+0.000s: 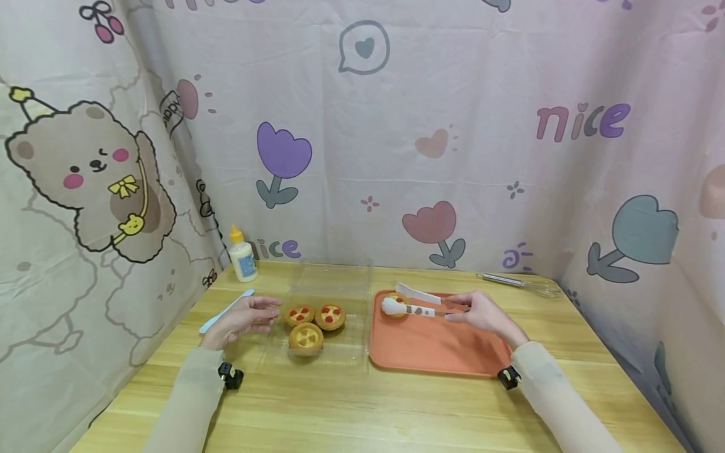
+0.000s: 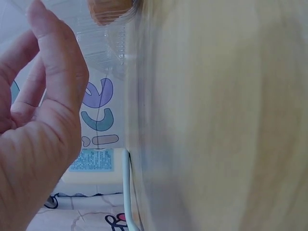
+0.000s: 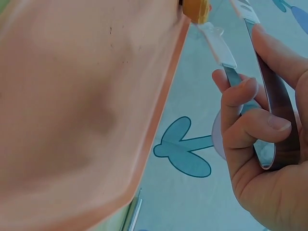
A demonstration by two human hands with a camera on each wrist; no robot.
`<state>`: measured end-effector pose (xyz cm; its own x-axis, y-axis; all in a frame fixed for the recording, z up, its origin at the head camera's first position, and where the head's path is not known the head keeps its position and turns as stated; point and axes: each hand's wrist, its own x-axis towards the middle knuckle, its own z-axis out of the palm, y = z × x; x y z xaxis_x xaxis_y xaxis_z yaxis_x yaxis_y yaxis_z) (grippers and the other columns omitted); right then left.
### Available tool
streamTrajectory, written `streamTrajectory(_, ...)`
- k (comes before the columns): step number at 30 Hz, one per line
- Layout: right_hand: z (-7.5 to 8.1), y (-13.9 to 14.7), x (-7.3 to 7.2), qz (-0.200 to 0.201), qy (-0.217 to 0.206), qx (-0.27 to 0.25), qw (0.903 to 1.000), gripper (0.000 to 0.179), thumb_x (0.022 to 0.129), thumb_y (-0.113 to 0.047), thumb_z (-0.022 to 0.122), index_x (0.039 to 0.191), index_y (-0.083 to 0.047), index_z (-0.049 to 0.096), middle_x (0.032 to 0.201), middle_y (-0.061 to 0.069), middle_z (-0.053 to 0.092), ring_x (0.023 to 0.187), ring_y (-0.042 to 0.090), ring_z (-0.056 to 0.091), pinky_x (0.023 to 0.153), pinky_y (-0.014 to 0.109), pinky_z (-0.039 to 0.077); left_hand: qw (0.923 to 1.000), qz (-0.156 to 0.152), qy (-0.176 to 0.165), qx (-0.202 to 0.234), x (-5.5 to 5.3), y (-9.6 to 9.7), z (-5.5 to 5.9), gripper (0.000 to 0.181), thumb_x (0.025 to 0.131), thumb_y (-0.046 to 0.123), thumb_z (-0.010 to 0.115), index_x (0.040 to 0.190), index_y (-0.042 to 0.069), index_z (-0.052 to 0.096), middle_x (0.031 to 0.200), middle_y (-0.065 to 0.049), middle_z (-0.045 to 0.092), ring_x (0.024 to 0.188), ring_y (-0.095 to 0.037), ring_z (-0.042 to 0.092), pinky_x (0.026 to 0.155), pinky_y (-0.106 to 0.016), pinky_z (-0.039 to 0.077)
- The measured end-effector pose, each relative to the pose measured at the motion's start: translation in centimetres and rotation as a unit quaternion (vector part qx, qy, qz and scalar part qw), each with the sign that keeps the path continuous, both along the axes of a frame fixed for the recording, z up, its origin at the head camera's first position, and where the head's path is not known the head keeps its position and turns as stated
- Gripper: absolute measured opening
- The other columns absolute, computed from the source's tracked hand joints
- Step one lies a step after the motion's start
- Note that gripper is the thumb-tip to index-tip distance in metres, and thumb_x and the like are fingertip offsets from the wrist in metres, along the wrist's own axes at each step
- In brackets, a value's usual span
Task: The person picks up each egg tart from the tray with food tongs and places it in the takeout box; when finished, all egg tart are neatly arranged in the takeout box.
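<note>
My right hand (image 1: pixel 481 313) grips a pair of metal tongs (image 1: pixel 420 311) with white ends, above the orange tray (image 1: pixel 442 353). The tongs' arms stand apart; one white end overlaps a tart (image 1: pixel 399 314) at the tray's left, and I cannot tell whether it touches. In the right wrist view, fingers and thumb wrap the tongs' metal bend (image 3: pixel 284 115), with the tart (image 3: pixel 196 10) at the top edge. My left hand (image 1: pixel 243 319), fingers loosely bent and holding nothing, hovers beside the left side of a clear plastic box (image 1: pixel 334 280). Inside are three tarts (image 1: pixel 306 340), two with red toppings.
A pale blue stick-like utensil (image 1: pixel 218 316) lies left of the left hand. At the back left stands a white bottle (image 1: pixel 243 261) with a yellow cap. A metal whisk (image 1: pixel 515 282) lies behind the tray near the back right edge. Printed curtains surround the wooden table (image 1: pixel 340 409).
</note>
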<state>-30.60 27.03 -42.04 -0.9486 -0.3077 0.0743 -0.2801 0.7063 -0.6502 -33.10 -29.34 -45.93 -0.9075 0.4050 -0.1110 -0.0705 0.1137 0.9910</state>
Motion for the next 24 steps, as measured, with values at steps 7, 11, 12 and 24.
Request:
streamTrajectory(7, -0.08, -0.07, -0.07, 0.015, 0.003, 0.006, 0.9999, 0.047, 0.084, -0.025, 0.078, 0.126, -0.007, 0.067, 0.126, 0.012, 0.067, 0.116, 0.027, 0.06, 0.087, 0.038, 0.054, 1.0, 0.001, -0.006, 0.007, -0.07, -0.03, -0.07, 0.054, 0.097, 0.009, 0.06, 0.141, -0.013, 0.037, 0.099, -0.007, 0.068, 0.078, -0.009, 0.066, 0.072, -0.027, 0.061)
streamTrajectory(11, -0.28, -0.04, 0.02, 0.011, 0.009, 0.012, 0.9998, 0.046, 0.083, -0.024, 0.078, 0.125, -0.008, 0.067, 0.127, 0.014, 0.066, 0.118, 0.029, 0.06, 0.087, 0.036, 0.054, 1.0, 0.002, -0.006, 0.001, -0.02, 0.03, 0.08, 0.055, 0.097, 0.01, 0.061, 0.141, -0.013, 0.037, 0.101, -0.007, 0.067, 0.079, -0.009, 0.066, 0.073, -0.027, 0.061)
streamTrajectory(12, -0.31, -0.04, 0.06, 0.007, 0.008, 0.012, 0.9999, 0.046, 0.083, -0.024, 0.078, 0.125, -0.009, 0.067, 0.128, 0.015, 0.065, 0.111, 0.028, 0.064, 0.081, 0.033, 0.055, 1.0, 0.002, -0.005, 0.001, -0.01, 0.06, 0.13, 0.055, 0.097, 0.01, 0.061, 0.141, -0.013, 0.038, 0.101, -0.008, 0.067, 0.079, -0.01, 0.066, 0.073, -0.028, 0.061)
streamTrajectory(24, -0.29, -0.2, 0.56, 0.004, 0.01, -0.001, 0.9999, 0.043, 0.085, -0.02, 0.076, 0.126, -0.01, 0.067, 0.124, 0.017, 0.067, 0.046, 0.008, 0.036, 0.045, 0.022, 0.038, 1.0, -0.002, -0.004, 0.001, 0.02, 0.01, 0.05, 0.056, 0.097, 0.011, 0.061, 0.141, -0.014, 0.036, 0.099, -0.008, 0.068, 0.079, -0.01, 0.066, 0.074, -0.029, 0.061)
